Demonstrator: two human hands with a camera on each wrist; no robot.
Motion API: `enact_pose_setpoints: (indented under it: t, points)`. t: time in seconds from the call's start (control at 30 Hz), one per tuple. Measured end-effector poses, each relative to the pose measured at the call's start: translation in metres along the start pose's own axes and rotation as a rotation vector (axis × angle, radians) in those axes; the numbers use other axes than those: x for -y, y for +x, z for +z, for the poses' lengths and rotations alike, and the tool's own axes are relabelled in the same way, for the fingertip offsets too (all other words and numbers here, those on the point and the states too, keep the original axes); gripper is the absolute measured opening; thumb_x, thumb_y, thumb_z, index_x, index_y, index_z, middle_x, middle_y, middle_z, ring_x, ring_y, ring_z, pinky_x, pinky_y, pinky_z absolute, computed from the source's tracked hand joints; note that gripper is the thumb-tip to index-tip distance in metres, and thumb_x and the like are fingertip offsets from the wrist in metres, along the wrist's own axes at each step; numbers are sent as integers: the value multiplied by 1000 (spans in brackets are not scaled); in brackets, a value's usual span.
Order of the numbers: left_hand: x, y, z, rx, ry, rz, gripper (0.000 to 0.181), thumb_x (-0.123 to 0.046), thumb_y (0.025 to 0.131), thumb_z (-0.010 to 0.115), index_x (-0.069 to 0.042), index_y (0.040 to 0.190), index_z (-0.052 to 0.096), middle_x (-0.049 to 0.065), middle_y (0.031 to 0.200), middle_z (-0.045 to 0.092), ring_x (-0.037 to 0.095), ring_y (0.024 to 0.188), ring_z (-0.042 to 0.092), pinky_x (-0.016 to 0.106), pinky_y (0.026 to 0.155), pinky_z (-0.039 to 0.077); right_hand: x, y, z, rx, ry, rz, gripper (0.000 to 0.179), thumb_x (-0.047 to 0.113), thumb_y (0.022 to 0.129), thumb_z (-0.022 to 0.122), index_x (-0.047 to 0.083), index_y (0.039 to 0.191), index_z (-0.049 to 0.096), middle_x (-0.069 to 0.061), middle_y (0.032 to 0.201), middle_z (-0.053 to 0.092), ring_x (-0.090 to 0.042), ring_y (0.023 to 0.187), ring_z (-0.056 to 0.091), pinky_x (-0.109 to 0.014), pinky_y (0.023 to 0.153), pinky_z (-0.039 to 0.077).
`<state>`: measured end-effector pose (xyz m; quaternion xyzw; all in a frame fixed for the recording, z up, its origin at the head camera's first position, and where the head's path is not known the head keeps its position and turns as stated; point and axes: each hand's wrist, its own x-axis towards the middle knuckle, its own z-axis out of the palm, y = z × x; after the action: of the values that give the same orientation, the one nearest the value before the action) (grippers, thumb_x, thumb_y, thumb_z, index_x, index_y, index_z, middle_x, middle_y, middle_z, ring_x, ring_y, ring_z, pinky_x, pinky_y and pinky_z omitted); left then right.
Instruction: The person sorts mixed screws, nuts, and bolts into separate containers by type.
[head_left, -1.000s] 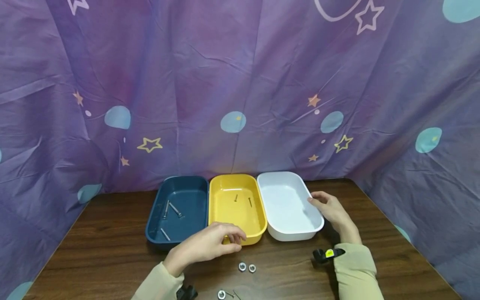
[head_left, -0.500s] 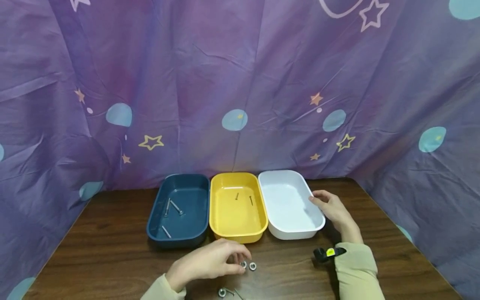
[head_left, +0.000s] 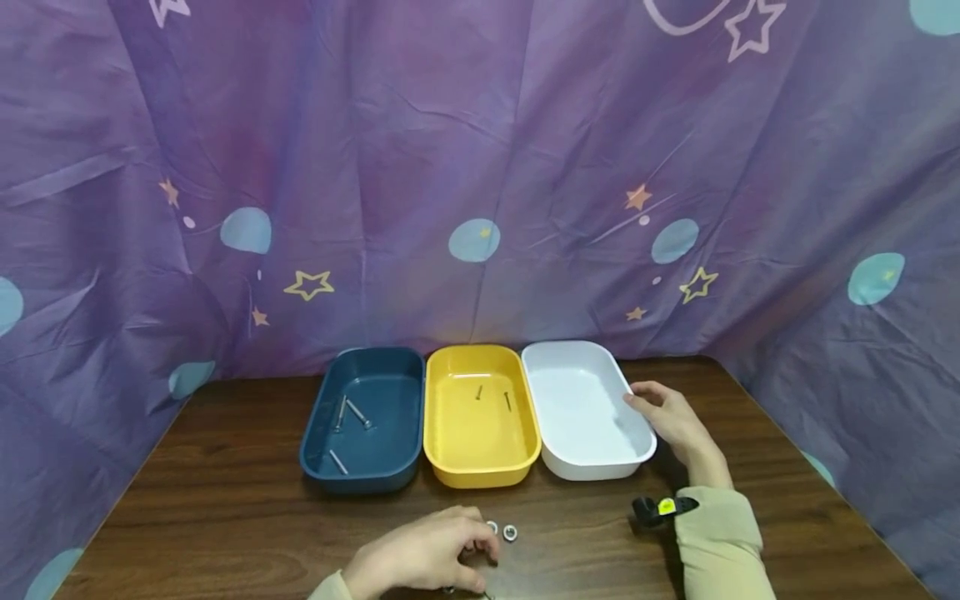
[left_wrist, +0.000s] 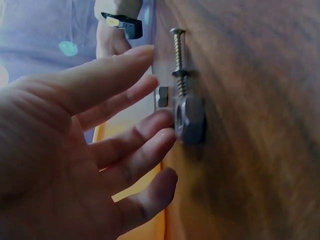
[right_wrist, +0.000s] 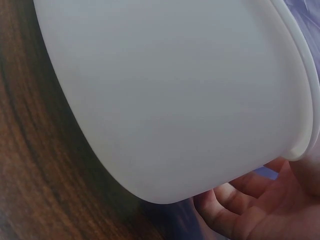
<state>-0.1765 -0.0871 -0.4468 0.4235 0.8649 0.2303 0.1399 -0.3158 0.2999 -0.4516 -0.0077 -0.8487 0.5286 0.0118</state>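
Observation:
My left hand [head_left: 431, 550] hovers low over the near part of the table, fingers loosely bent and holding nothing. In the left wrist view its thumb and fingertips are close to a hex nut [left_wrist: 191, 121] and small gold-coloured screws [left_wrist: 178, 55] lying beside it. A second nut [left_wrist: 162, 96] shows beyond the fingers. In the head view, two nuts, the right one [head_left: 510, 533] fully visible, lie just past this hand. My right hand [head_left: 675, 421] grips the right rim of a white tray [head_left: 592, 472], thumb over the edge, fingers along the outer wall [right_wrist: 240, 200].
A yellow tray [head_left: 480, 477] with two small screws [head_left: 507, 402] stands left of the white one. Left of that is a dark blue tray [head_left: 363, 483] with several long bolts [head_left: 358, 413]. The wooden table [head_left: 225, 517] ends at a purple star-print cloth [head_left: 420, 167].
My left hand has moved down and nearer from the yellow tray's front edge, past the two nuts, to the near nut and screws. My right hand stays on the white tray.

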Motion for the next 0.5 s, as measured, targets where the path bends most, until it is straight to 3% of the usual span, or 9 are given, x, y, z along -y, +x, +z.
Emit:
enact_pose_setpoints:
  t: [0.3, 0.5]
  points:
    - [-3, -3, 9, -44, 96, 5, 26, -28, 75, 83, -30, 94, 66, -18, 91, 44, -2, 88, 40, 13, 74, 37, -2, 0, 1, -12, -2, -13, 46, 26, 96, 63, -7, 127, 53, -15, 101, 60, -14, 80, 59, -29, 67, 51]
    - [-2, -3, 11, -48, 108, 3, 23, -25, 75, 83, -30, 86, 64, -18, 91, 44, -2, 88, 40, 13, 74, 36, -2, 1, 1, -15, -3, -18, 45, 24, 96, 63, -8, 127, 53, -15, 100, 60, -14, 80, 58, -28, 67, 51]
